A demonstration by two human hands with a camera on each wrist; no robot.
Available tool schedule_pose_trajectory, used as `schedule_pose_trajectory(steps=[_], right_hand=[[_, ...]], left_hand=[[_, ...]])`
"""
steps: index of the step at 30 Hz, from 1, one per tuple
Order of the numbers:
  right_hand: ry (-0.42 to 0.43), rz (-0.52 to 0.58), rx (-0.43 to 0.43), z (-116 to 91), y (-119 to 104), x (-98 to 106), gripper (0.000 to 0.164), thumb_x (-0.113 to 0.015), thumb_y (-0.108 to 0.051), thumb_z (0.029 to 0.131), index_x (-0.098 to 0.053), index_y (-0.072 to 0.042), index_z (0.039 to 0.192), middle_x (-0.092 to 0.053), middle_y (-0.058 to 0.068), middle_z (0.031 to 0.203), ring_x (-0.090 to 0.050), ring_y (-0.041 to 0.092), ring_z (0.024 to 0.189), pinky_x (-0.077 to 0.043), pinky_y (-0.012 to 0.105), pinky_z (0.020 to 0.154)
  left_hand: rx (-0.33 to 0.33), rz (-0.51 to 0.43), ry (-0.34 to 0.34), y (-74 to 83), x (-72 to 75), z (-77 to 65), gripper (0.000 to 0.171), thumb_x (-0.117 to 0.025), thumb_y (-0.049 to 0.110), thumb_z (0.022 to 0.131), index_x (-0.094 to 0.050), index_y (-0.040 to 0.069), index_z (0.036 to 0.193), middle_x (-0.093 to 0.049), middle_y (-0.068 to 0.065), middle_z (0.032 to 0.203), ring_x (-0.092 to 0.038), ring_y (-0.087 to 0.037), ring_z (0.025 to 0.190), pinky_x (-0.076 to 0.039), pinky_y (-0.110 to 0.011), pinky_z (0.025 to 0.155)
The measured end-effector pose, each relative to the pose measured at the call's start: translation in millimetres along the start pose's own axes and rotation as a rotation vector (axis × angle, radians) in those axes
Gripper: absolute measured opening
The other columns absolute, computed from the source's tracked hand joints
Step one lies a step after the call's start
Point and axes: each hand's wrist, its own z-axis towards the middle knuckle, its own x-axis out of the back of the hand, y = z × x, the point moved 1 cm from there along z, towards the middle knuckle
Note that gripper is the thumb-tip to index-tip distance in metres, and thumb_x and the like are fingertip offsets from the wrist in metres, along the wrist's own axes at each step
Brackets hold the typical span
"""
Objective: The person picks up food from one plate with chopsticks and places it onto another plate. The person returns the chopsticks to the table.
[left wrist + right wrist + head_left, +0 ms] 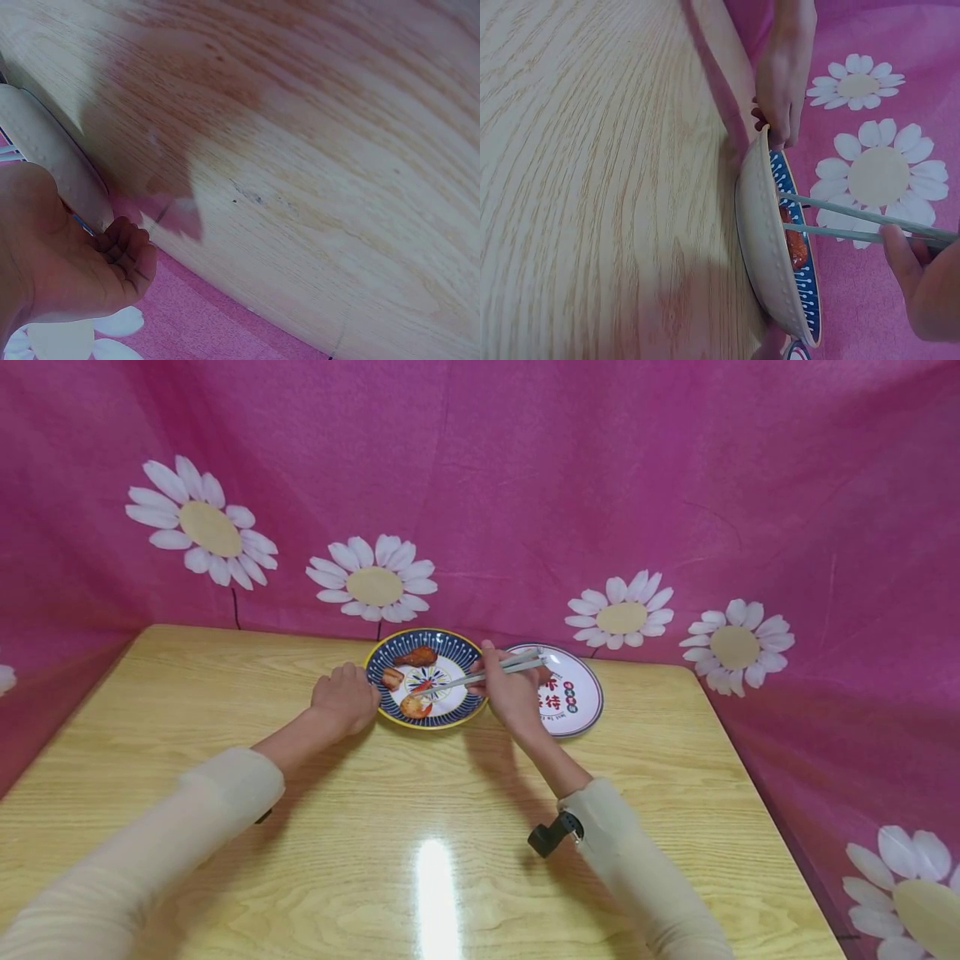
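My left hand pinches the left rim of a deep blue-and-white plate with a yellow edge; in the right wrist view, the thumb lies over the rim and the fingers curl below. In the plate are a glossy brown piece of meat, a smaller browned piece and an orange-tan piece. My right hand holds a pair of pale grey-green chopsticks. Their tips reach into the plate close to the orange-tan piece; whether they touch it I cannot tell.
Right of the blue plate lies a white plate with red characters, partly behind my right hand; a brown piece shows on it. Both plates stand near the back edge of the wooden table. A pink flowered cloth hangs behind.
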Motion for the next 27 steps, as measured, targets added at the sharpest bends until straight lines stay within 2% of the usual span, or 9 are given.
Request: schedule_pose_trajectory(steps=[6,13,18,20,22,27], right_hand=[[-0.014,0.004,-0.002,-2.3,-0.3,-5.5,0.040,-0.053,-0.025,0.103,-0.067,0.006,0.082,-0.066,0.012,0.070,-0.066,0.009,0.055,-0.057,0.030,0.058],[0.001,-0.004,0.000,-4.8,-1.6,-11.8,0.038,-0.050,-0.021,0.103,-0.066,0.006,0.081,-0.064,0.014,0.065,-0.065,0.009,0.052,-0.057,0.029,0.055],[-0.008,-0.016,0.009,-5.9,-2.0,-16.3,0.039,-0.048,-0.020,0.103,-0.066,0.006,0.081,-0.066,0.018,0.073,-0.064,0.007,0.051,-0.057,0.028,0.055],[-0.020,-0.035,0.026,-6.5,-1.6,-18.1,0.038,-0.048,-0.020,0.103,-0.066,0.006,0.081,-0.067,0.017,0.081,-0.064,0.007,0.052,-0.057,0.028,0.056],[-0.034,-0.066,0.053,-7.0,-0.3,-19.6,0.037,-0.049,-0.019,0.103,-0.066,0.006,0.081,-0.068,0.015,0.082,-0.063,0.006,0.052,-0.057,0.028,0.056],[-0.057,-0.110,0.111,-6.9,2.3,-20.7,0.035,-0.051,-0.017,0.102,-0.067,0.004,0.079,-0.066,0.011,0.068,-0.063,0.008,0.053,-0.057,0.030,0.057]], left_hand=[[-0.004,0.006,0.001,-0.1,-1.2,0.3,0.041,-0.031,0.020,0.103,-0.052,-0.015,0.103,-0.042,-0.019,0.091,-0.051,-0.036,0.095,-0.048,-0.051,0.080],[-0.006,0.012,-0.005,-0.4,-1.2,0.4,0.041,-0.030,0.020,0.103,-0.051,-0.015,0.101,-0.040,-0.018,0.089,-0.049,-0.034,0.092,-0.048,-0.050,0.078],[0.001,0.007,-0.008,-0.6,-0.7,1.0,0.041,-0.030,0.020,0.104,-0.051,-0.015,0.102,-0.039,-0.017,0.088,-0.048,-0.034,0.091,-0.048,-0.049,0.077],[0.005,0.003,-0.007,-0.8,-0.7,0.9,0.041,-0.030,0.020,0.103,-0.051,-0.015,0.102,-0.039,-0.017,0.089,-0.049,-0.034,0.092,-0.048,-0.049,0.078],[0.008,-0.004,-0.005,-0.8,-0.6,0.7,0.041,-0.030,0.020,0.103,-0.051,-0.015,0.102,-0.040,-0.018,0.089,-0.049,-0.034,0.092,-0.048,-0.050,0.078],[0.014,-0.017,-0.002,-0.5,-1.1,1.0,0.040,-0.031,0.019,0.102,-0.051,-0.015,0.102,-0.041,-0.019,0.090,-0.049,-0.035,0.093,-0.048,-0.051,0.080]])
